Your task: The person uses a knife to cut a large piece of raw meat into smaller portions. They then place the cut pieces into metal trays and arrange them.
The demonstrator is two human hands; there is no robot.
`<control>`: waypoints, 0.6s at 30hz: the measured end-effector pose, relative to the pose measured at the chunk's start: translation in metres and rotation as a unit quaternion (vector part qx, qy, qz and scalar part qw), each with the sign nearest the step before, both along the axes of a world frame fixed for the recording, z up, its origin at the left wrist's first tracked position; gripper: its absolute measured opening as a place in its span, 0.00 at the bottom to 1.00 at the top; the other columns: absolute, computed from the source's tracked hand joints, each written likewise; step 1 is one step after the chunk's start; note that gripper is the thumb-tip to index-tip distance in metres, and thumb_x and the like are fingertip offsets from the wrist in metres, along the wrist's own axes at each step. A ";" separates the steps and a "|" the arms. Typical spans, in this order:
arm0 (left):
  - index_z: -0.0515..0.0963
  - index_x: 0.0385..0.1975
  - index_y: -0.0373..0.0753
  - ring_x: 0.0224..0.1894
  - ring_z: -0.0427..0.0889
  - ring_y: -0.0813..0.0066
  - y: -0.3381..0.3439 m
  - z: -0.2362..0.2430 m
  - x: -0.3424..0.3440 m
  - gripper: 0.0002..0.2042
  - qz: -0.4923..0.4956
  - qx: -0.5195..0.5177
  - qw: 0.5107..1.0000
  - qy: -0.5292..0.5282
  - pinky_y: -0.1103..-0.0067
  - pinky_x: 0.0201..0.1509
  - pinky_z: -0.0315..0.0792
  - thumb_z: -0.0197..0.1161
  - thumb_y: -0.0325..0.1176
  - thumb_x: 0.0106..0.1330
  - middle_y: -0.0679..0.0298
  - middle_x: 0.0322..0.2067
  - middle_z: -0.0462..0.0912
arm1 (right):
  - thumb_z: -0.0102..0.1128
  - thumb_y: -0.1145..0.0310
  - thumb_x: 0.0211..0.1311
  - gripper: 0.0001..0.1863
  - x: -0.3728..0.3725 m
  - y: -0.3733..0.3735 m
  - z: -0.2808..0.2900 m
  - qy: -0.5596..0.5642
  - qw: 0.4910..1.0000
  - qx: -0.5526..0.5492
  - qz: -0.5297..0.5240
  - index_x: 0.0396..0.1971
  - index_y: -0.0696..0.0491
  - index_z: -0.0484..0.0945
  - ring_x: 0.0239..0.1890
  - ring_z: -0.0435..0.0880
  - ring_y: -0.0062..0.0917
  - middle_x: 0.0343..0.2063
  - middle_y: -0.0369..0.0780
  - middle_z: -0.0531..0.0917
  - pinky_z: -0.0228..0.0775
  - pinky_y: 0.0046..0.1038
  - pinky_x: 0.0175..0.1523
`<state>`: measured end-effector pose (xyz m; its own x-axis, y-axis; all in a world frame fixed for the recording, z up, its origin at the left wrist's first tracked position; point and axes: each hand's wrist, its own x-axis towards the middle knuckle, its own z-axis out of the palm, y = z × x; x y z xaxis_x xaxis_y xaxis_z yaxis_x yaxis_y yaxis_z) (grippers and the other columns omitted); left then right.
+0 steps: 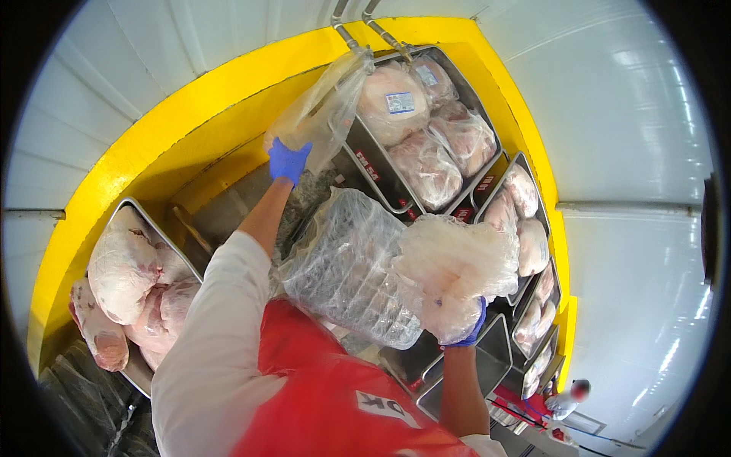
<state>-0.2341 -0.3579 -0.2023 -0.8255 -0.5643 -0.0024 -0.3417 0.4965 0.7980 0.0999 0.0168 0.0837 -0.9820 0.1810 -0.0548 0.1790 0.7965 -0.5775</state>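
Blue-gloved left hand (288,161) pinches a clear bag (324,107) at eleven o'clock, its length running up toward one. Right hand (464,329), at five o'clock, grips crumpled plastic (455,273); its fingers are mostly hidden beneath.

Tight quarters. Our left hand (288,161) is up against a clear plastic bag (324,107) hanging off the top metal tray (365,152); our right hand (464,329) is buried in crumpled plastic wrap (449,266). Between them a bulky plastic-wrapped bundle (346,266) blocks the middle. Bagged meat (426,164) fills the trays. Open room only low right, at the bare tray (495,358).
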 end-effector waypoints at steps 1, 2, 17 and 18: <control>0.74 0.59 0.29 0.53 0.83 0.51 0.004 0.004 -0.017 0.39 0.019 -0.017 1.000 -0.016 0.63 0.63 0.72 0.73 0.56 0.55 0.46 0.47 0.85 | 0.43 0.58 0.73 0.22 -0.016 -0.019 0.016 0.010 0.997 0.063 0.032 0.58 0.54 0.73 0.51 0.80 0.38 0.49 0.42 0.81 0.73 0.41 0.59; 0.75 0.57 0.31 0.52 0.83 0.51 -0.003 0.004 -0.034 0.37 0.034 -0.016 0.999 -0.026 0.63 0.62 0.72 0.72 0.55 0.56 0.46 0.47 0.85 | 0.44 0.58 0.73 0.22 -0.035 -0.039 0.030 0.026 0.990 0.123 0.065 0.59 0.54 0.72 0.52 0.80 0.38 0.50 0.42 0.81 0.72 0.41 0.59; 0.83 0.35 0.39 0.37 0.84 0.48 -0.075 0.007 -0.066 0.13 0.001 0.025 0.996 0.088 0.61 0.43 0.76 0.63 0.43 0.67 0.49 0.32 0.85 | 0.63 0.48 0.59 0.39 -0.274 -0.190 0.031 -0.057 0.868 0.474 0.136 0.65 0.58 0.70 0.56 0.82 0.41 0.57 0.50 0.79 0.74 0.40 0.59; 0.82 0.34 0.37 0.34 0.82 0.55 -0.078 0.003 -0.064 0.12 -0.005 0.072 0.994 0.083 0.64 0.41 0.76 0.63 0.41 0.68 0.53 0.29 0.84 | 0.62 0.48 0.59 0.39 -0.291 -0.212 0.033 -0.106 0.870 0.462 0.139 0.65 0.57 0.70 0.55 0.82 0.43 0.57 0.51 0.78 0.74 0.40 0.59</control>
<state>-0.2978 -0.4358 -0.1989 -0.8270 -0.5596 0.0545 -0.1947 0.3759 0.9060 -0.1916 -0.1952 0.1171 -0.9804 0.0019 -0.1969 -0.0694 0.9326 0.3543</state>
